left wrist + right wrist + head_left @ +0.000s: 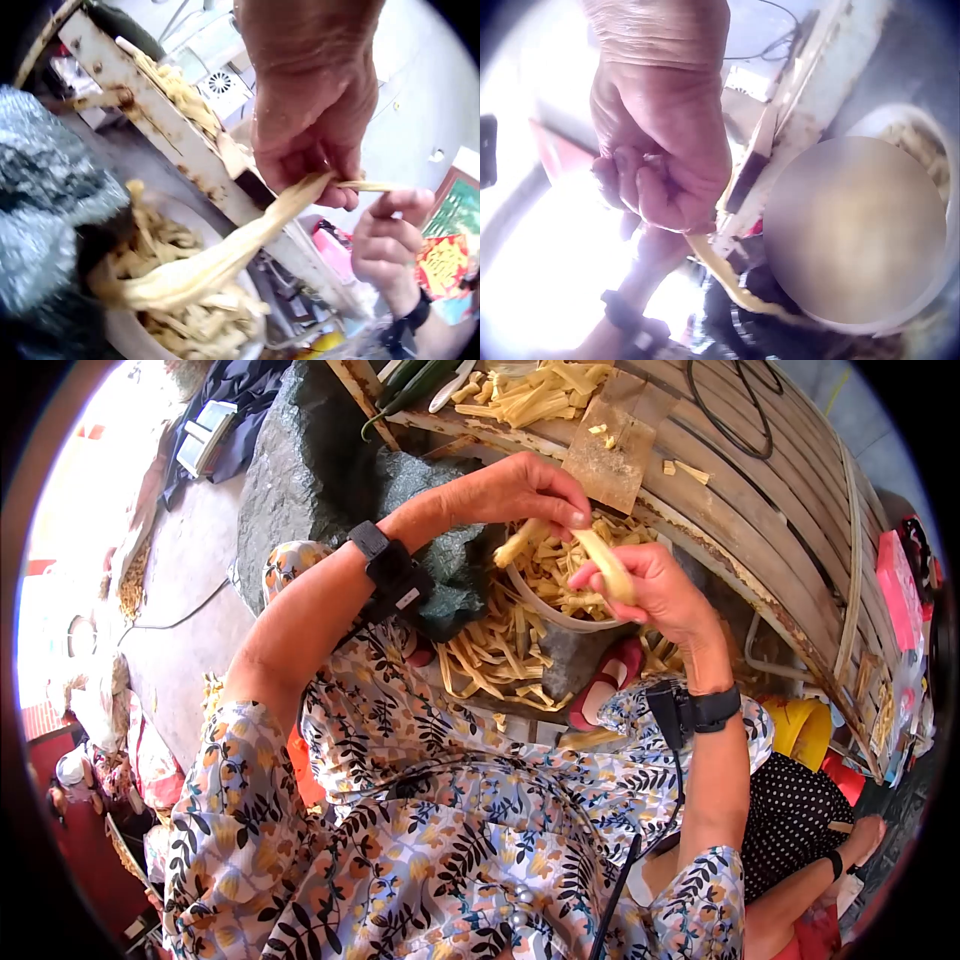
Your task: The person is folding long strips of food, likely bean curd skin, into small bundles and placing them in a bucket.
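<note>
Pale yellow strips fill a white bucket [560, 622] [135, 330] below both hands. The left hand [540, 492] [315, 127] pinches a long pale strip [602, 560] [225, 259] with thumb and fingers; in the left wrist view its wide part hangs over the bucket. The right hand [655, 588] [390, 244] [664, 157], at the right in the head view, grips the same piece, and a thin length spans the two hands in the left wrist view. The right wrist view shows curled right fingers, with a strip [731, 285] trailing below them.
A slatted bench with a rusty edge [740, 570] holds a board [612, 450], a strip pile [535, 395] and green vegetables [415, 385]. Dark plastic [445, 560] lies left of the bucket, more strips [495, 650] below it. A yellow bucket [800, 732] and another person's arm [810, 885] are right.
</note>
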A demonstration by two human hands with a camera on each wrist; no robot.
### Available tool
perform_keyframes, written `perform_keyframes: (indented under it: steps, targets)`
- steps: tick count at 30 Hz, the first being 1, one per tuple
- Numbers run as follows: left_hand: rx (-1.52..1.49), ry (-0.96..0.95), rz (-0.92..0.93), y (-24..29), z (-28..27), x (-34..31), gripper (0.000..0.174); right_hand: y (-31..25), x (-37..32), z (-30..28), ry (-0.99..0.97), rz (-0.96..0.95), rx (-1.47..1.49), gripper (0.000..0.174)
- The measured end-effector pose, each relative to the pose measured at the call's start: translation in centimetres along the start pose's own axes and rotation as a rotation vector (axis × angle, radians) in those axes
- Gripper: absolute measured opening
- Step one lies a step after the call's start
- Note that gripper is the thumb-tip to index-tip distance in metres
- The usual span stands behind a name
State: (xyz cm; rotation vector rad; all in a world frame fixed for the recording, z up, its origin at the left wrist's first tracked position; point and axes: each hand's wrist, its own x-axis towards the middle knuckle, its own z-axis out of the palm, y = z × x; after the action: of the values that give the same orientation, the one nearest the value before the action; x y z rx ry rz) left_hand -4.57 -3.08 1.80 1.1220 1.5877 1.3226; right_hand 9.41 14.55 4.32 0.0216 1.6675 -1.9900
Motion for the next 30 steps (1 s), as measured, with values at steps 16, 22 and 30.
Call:
perform_keyframes:
  steps: [16, 22, 30]
  targets:
    - [-0.715, -0.196, -0.113, -0.1, 5.0, 1.4, 0.034, -0.5, 0.6, -0.5, 0.342, -0.431, -0.133, 0.033]
    - [-1.072, -0.124, -0.122, -2.7, 6.5, 1.5, 0.038, 0.1, 1.2, -0.6, 0.474, -0.459, -0.531, 0.023]
    - [-0.399, 0.516, -0.043, 0.6, 5.9, 1.6, 0.024, 1.0, 2.2, -0.9, 0.817, -0.452, -0.672, 0.018]
